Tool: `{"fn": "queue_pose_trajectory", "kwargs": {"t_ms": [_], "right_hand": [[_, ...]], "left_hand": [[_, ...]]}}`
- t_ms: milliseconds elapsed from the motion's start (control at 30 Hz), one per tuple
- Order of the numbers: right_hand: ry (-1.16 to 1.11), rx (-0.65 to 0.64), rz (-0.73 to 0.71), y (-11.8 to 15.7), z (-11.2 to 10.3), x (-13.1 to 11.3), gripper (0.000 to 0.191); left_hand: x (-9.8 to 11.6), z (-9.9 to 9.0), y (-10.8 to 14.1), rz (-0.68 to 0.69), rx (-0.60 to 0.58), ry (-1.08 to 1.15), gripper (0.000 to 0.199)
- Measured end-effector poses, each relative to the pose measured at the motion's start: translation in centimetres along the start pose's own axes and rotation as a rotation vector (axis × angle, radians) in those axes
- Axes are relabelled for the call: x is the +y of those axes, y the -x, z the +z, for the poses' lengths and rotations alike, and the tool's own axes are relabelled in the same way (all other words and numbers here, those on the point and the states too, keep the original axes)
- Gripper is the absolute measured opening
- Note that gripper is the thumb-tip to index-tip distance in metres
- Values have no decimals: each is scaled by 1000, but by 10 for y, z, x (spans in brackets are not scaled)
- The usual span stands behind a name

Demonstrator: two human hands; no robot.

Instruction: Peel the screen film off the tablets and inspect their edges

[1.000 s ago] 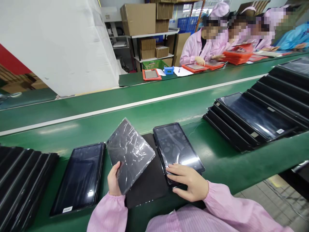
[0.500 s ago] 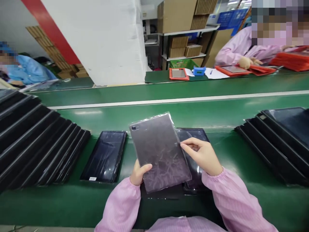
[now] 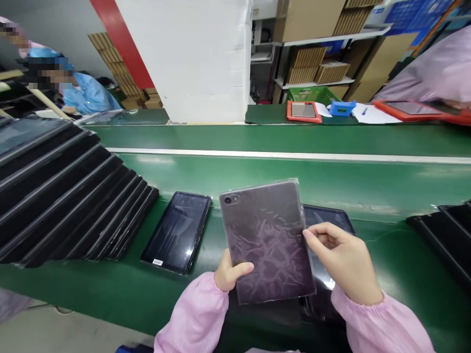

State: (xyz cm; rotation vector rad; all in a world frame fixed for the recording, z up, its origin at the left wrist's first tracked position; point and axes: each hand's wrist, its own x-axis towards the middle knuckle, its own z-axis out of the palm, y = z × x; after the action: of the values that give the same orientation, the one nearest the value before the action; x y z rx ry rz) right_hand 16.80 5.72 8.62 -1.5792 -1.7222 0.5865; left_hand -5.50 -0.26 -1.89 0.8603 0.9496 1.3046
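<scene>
plastic-wrapped tablet [image 3: 267,240] in both hands [image 3: 230,274] [image 3: 344,260]

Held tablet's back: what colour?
The tablet back is dark grey under clear film; head view shows it best.

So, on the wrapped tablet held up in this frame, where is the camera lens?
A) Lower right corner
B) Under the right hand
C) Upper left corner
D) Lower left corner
C: the lens shows through the plastic at the upper left corner of the wrapped tablet, well away from the left hand and right hand.
</scene>
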Motion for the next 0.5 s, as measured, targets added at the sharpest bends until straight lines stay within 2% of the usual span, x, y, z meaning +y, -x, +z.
{"fn": "queue_pose_trajectory", "kwargs": {"t_ms": [133, 233, 433, 500], "right_hand": [[171, 116, -258, 9, 6, -18, 18], [199, 82, -410, 17, 15, -30, 16], [125, -291, -709, 48, 47, -42, 31], [88, -477, -804, 58, 50, -44, 35]], "left_hand": [[-4, 1, 1, -28, 99, 54, 42], [-3, 3, 2, -67, 203, 93, 45], [1, 2, 4, -138, 237, 84, 31], [-2, 1, 5, -170, 259, 50, 28]]}}
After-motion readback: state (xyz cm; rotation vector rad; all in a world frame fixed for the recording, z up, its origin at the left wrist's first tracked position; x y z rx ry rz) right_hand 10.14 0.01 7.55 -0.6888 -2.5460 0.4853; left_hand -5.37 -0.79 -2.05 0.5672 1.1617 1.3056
